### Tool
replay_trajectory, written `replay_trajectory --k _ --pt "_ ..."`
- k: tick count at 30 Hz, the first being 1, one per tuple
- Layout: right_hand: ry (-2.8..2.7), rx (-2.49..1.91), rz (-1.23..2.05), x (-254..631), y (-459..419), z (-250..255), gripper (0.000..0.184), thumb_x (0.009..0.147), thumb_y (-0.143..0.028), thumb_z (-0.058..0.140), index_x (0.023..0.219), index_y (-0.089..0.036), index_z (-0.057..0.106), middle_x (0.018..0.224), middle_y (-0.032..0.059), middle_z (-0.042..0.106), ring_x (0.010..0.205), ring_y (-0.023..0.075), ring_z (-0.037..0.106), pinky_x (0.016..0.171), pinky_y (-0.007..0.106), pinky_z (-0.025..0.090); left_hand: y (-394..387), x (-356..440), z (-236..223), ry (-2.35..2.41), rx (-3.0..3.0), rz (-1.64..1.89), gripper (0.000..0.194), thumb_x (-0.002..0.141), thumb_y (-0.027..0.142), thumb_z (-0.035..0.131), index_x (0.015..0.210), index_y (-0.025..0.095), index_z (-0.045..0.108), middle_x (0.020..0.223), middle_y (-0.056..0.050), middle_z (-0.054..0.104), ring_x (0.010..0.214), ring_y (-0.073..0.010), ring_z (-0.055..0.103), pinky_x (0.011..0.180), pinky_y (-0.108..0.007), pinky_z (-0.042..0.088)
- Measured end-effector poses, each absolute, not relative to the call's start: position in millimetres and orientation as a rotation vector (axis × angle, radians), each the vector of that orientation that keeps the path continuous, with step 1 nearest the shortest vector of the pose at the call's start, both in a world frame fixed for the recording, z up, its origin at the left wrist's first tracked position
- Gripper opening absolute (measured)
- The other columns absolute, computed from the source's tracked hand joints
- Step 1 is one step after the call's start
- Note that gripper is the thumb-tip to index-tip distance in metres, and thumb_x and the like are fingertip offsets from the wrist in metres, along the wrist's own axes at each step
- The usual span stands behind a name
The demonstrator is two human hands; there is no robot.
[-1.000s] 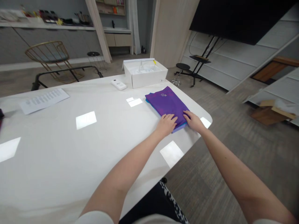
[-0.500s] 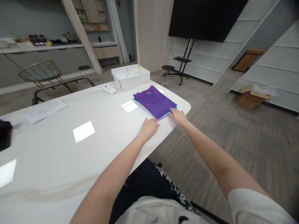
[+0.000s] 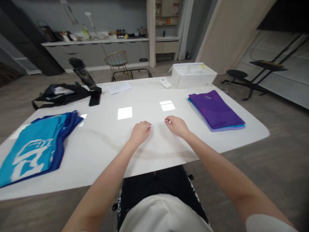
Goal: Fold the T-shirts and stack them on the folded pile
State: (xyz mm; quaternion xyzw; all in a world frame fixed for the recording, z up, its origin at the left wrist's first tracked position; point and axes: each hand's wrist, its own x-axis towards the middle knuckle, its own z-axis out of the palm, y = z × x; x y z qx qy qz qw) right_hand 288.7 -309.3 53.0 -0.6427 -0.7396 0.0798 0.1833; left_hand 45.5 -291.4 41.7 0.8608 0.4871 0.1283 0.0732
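1. While both hands are out over the white table (image 3: 98, 138), neither holds anything: the left hand (image 3: 140, 132) is half open with bent fingers, and the right hand (image 3: 177, 125) curls loosely, thumb near forefinger (whether either touches the tabletop, I cannot tell).
2. Near the right hand, on its right, lies the folded purple cloth (image 3: 216, 109), with blue and lilac edges showing underneath.
3. Well to the left lies a blue cloth pile (image 3: 36, 145) with white markings.
4. Behind the purple cloth stands a white box (image 3: 193, 80).
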Motion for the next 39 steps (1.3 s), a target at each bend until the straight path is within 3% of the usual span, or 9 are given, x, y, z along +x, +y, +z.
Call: replay_trajectory --k 13,22,29,35,39 --pt "-2.487 -1.112 0.664 6.0 -199.0 19.9 0.022 0.100 -0.028 0.053 0.106 -0.024 0.073 0.103 0.0039 0.076 0.090 0.0191 0.067 0.080 0.029 0.046 -273.1 -232.5 32.6 2.552 1.981 0.463 0.033 0.098 0.023 0.043 0.120 0.021 0.067 0.127 -0.012 0.069 0.118 -0.0314 0.060 0.098 -0.046 0.039" --pt "-2.521 -0.957 0.766 -142.5 -156.4 25.4 0.021 0.098 -0.027 0.054 0.108 -0.025 0.073 0.106 0.0033 0.076 0.097 0.0218 0.068 0.085 0.030 0.048 -261.7 -329.5 34.5 3.004 1.478 0.572 0.042 0.100 0.035 0.043 0.136 0.018 0.057 0.133 -0.019 0.061 0.123 -0.0383 0.052 0.099 -0.051 0.037" --pt "-2.486 -0.875 0.793 -177.7 -160.3 22.6 0.021 0.097 -0.024 0.054 0.108 -0.024 0.072 0.103 0.0030 0.075 0.088 0.0195 0.066 0.084 0.030 0.048 -269.6 -356.2 29.0 2.956 1.450 0.650 0.025 0.101 0.032 0.045 0.098 0.019 0.066 0.111 -0.014 0.068 0.115 -0.0344 0.056 0.096 -0.047 0.037" --pt "-2.356 -0.858 0.652 -154.4 -163.3 30.5 0.047 0.096 -0.025 0.059 0.143 -0.028 0.055 0.118 0.0064 0.063 0.092 0.0203 0.064 0.081 0.031 0.049 -267.5 -303.0 41.0 2.473 1.875 1.075 0.016 0.102 0.032 0.052 0.097 0.022 0.065 0.104 -0.006 0.071 0.104 -0.0247 0.061 0.092 -0.038 0.038" --pt "-2.311 -0.883 0.625 -101.5 -155.9 28.2 0.027 0.095 -0.017 0.054 0.116 -0.025 0.069 0.110 0.0061 0.060 0.098 0.0204 0.062 0.085 0.030 0.048 -259.3 -235.5 40.3 2.030 2.043 1.188 0.017 0.103 0.032 0.053 0.094 0.022 0.064 0.099 -0.004 0.070 0.099 -0.0216 0.061 0.089 -0.035 0.041"
